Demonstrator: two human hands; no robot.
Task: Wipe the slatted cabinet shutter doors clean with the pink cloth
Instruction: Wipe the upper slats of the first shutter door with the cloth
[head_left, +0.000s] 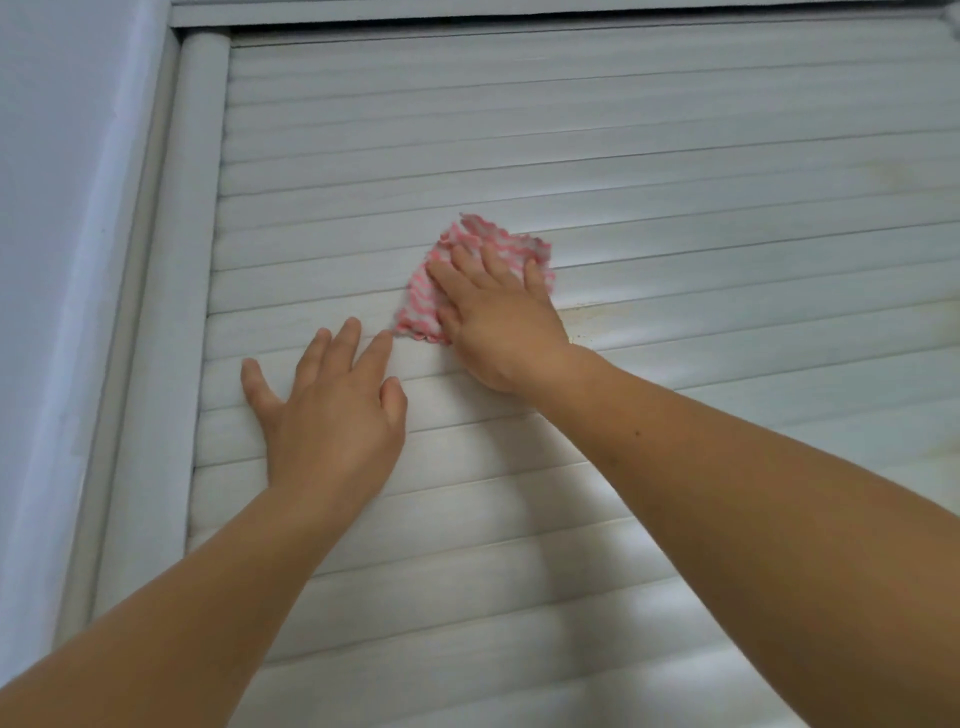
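A white slatted shutter door (675, 171) fills most of the view. A pink-and-white striped cloth (483, 244) lies flat against the slats near the middle. My right hand (498, 317) presses on the cloth with straight, spread fingers and covers its lower right part. My left hand (332, 410) rests flat on the slats just left of and below the cloth, fingers spread, holding nothing. Its fingertips are close to the cloth's lower corner.
A rounded white frame post (182, 291) runs down the door's left side, with a pale wall (57, 208) beyond it. The door's top rail (519, 10) crosses the upper edge. Yellowish stains (587, 312) mark the slats right of my right hand.
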